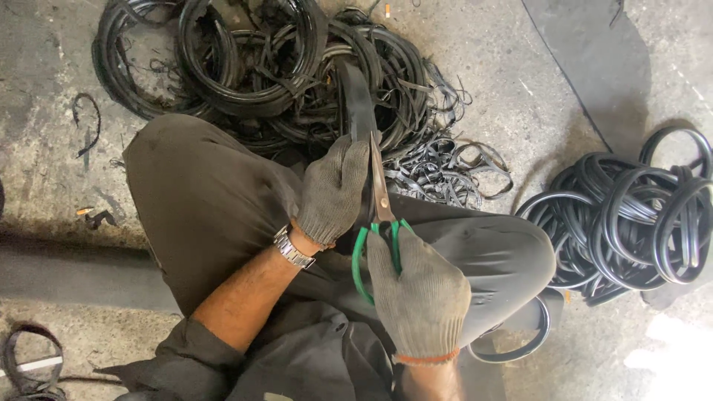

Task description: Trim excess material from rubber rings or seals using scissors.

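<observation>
I am sitting on the concrete floor [512, 96] with my knees drawn up, and both my hands wear grey knit gloves. My left hand [333, 189] is closed around a flat black rubber strip [356, 100], gripping it just above my knee; the strip rises away from me toward the far edge of the floor and runs into the tangle beyond. My right hand [420, 293] is wrapped through the green loops of a pair of scissors [380, 215], fingers closed on the handles. The blades point up and away from me, lying right against the edge of the strip beside my left hand's fingers; they look nearly together, though I cannot tell whether rubber sits between them.

A metal wristwatch [291, 249] shows on my left wrist below the glove cuff. My dark olive trousers [208, 200] fill the middle of the view.

Beyond my knees, toward the far left of the floor, lies a heap of black rubber rings and coils [245, 59], with thin cut trimmings [445, 167] spilling out just right of the strip. Well apart, at the right edge of the floor, is a second stack of black rings [639, 215]. A dark sheet [594, 52] lies at the far right corner.
</observation>
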